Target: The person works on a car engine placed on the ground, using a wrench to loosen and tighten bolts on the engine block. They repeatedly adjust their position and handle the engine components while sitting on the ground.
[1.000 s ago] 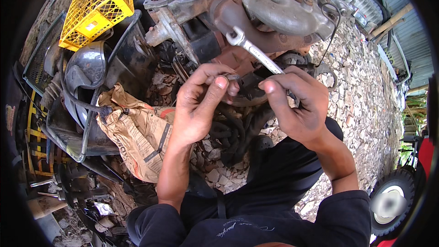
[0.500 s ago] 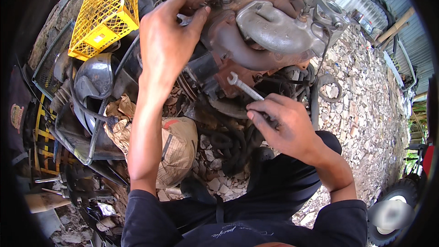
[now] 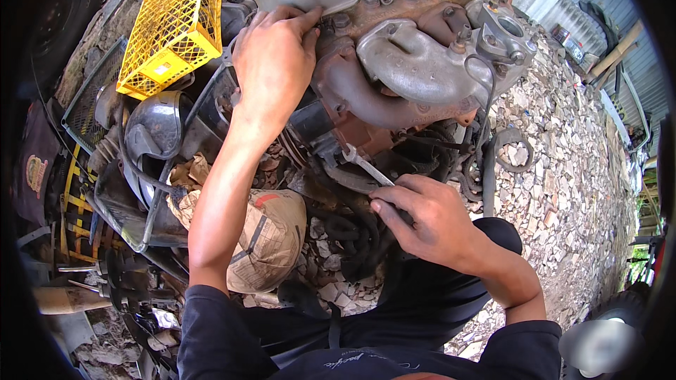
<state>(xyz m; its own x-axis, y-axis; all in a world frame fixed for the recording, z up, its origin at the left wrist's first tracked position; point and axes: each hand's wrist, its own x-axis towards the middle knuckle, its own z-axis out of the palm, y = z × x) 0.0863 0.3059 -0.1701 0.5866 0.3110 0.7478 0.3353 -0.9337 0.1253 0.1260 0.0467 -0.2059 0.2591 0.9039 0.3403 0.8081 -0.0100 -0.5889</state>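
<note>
1. The left hand [image 3: 273,63] reaches far up and presses its fingertips on the top edge of the rusty engine [image 3: 394,63]. The fingers are bent and close together. I cannot tell if they pinch a small part there or just lean on the metal.

2. The right hand [image 3: 429,222] is nearer and lower, to the right. It is closed around the handle of a silver wrench [image 3: 362,165]. The open end of the wrench points up and left, toward the dark underside of the engine, just below the rusty pipe part.

3. To do this well, I think the wrench head should sit fully on the bolt before any pull — a loose fit on rusty metal can slip. The left hand on the engine helps keep the body steady.

4. A yellow plastic crate [image 3: 172,28] sits far left, tipped on its side against the junk. It looks to hold nothing but a small label inside.

5. A brown paper sack [image 3: 264,239] lies near the left arm on the stones. It is crumpled and folded shut — I cannot see what is in it.

6. Grey gravel [image 3: 563,190] covers the ground on the right.
</note>
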